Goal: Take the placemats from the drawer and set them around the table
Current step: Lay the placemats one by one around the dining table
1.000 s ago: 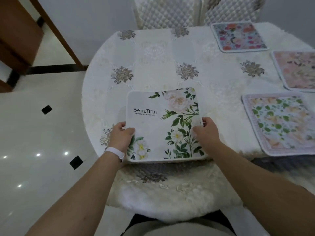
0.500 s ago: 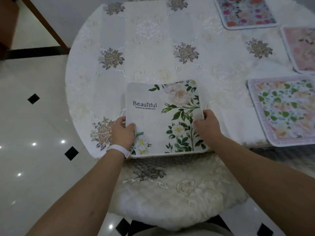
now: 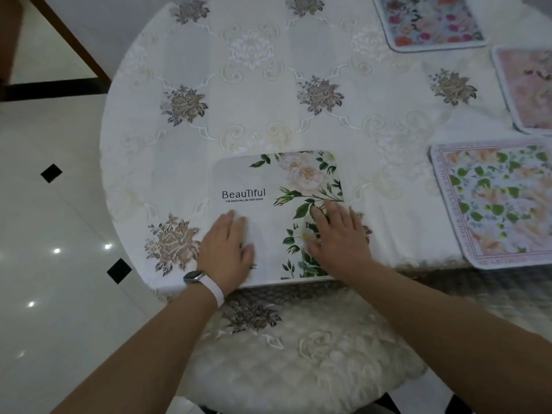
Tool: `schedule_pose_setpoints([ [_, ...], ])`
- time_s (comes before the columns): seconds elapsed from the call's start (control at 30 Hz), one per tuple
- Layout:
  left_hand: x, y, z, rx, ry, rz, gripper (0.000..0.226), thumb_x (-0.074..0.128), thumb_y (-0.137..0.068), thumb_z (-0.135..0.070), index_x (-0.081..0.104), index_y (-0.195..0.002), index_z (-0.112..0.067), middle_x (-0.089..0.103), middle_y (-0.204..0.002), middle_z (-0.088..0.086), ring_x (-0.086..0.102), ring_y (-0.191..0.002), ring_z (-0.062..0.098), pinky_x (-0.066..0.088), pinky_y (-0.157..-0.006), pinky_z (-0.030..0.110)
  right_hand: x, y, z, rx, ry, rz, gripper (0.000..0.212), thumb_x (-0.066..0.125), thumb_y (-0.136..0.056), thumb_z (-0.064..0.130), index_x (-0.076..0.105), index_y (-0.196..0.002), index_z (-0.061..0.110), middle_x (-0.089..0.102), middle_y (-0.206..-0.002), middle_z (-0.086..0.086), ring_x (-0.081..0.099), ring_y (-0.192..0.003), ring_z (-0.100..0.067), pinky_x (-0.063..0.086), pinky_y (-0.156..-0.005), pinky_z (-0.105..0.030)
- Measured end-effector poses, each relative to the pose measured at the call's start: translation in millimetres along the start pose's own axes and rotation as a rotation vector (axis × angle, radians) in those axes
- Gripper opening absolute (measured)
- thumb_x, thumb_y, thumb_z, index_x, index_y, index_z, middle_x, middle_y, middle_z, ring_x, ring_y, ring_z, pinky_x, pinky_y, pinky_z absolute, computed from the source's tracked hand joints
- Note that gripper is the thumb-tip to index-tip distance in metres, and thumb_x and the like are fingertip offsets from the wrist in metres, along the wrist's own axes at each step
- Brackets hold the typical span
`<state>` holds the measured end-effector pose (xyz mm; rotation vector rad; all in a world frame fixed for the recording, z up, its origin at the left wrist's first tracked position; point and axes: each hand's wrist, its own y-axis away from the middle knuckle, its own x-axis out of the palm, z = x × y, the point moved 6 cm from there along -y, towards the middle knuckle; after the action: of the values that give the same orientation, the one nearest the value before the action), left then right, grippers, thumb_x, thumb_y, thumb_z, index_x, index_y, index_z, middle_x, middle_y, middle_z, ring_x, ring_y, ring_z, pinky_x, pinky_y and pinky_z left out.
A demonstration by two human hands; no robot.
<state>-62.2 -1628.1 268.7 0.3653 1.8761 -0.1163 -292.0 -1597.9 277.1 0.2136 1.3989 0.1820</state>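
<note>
Four placemats lie on the desk, which wears a cream embroidered cloth with grey-brown flower motifs. Item one: the white placemat, printed "BeauTiful" with pale roses and green leaves, lies flat at the near edge of the desk, directly in front of you. Your left grip rests on its near left part, palm down, fingers straight and close together. Your right grip rests on its near right part, palm down, fingers straight and slightly spread over the printed leaves. Item two: the green-leaf placemat lies flat to your right at the near edge, well apart from item one. Item three: the pink placemat lies beyond item two and is cut off by the right border of the view. Item four: the red-flower placemat lies at the far side and is cut off by the top border. Also listed: a white-strapped watch on your left wrist. A fluffy cream chair seat sits below the desk's near edge. A glossy white floor with black diamond insets shows to the left.
</note>
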Motion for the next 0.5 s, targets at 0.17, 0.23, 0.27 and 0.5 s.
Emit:
schedule_pose_setpoints([
  [0.17, 32, -25, -30, 0.161, -0.082, 0.179, 0.060, 0.027, -0.095, -0.047, 0.034, -0.148, -0.018, 0.026, -0.158, 0.009, 0.019, -0.146, 0.028, 0.019, -0.116, 0.049, 27, -18, 33, -0.178, 0.066, 0.130, 0.067, 0.017, -0.098, 0.055, 0.007, -0.156, 0.021, 0.001, -0.164, -0.007, 0.001, -0.150, -0.030, 0.002, -0.118, -0.051],
  [0.23, 36, -43, -32, 0.202, -0.127, 0.193, 0.061, 0.023, -0.096, -0.048, 0.029, -0.150, -0.020, 0.020, -0.160, 0.006, 0.012, -0.148, 0.025, 0.014, -0.118, 0.047, 31, -34, 39, -0.207, 0.050, 0.112, 0.067, 0.018, -0.098, 0.055, 0.010, -0.155, 0.020, 0.004, -0.164, -0.007, 0.004, -0.150, -0.031, 0.007, -0.119, -0.054],
  [0.27, 37, -53, -31, 0.218, -0.153, 0.193, 0.062, 0.022, -0.096, -0.048, 0.025, -0.151, -0.020, 0.017, -0.161, 0.005, 0.009, -0.148, 0.023, 0.011, -0.118, 0.046, 32, -43, 39, -0.214, 0.046, 0.097, 0.067, 0.019, -0.098, 0.055, 0.012, -0.155, 0.020, 0.007, -0.164, -0.007, 0.006, -0.150, -0.031, 0.010, -0.118, -0.056],
  [0.5, 34, -129, -23, 0.241, -0.228, 0.139, 0.065, 0.010, -0.096, -0.046, 0.004, -0.154, -0.018, 0.001, -0.162, -0.001, -0.004, -0.148, 0.014, 0.000, -0.120, 0.041, 17, -120, 39, -0.310, 0.061, 0.058, 0.078, 0.011, -0.093, 0.058, 0.002, -0.155, 0.012, -0.002, -0.164, -0.006, -0.005, -0.150, -0.024, -0.005, -0.120, -0.046],
])
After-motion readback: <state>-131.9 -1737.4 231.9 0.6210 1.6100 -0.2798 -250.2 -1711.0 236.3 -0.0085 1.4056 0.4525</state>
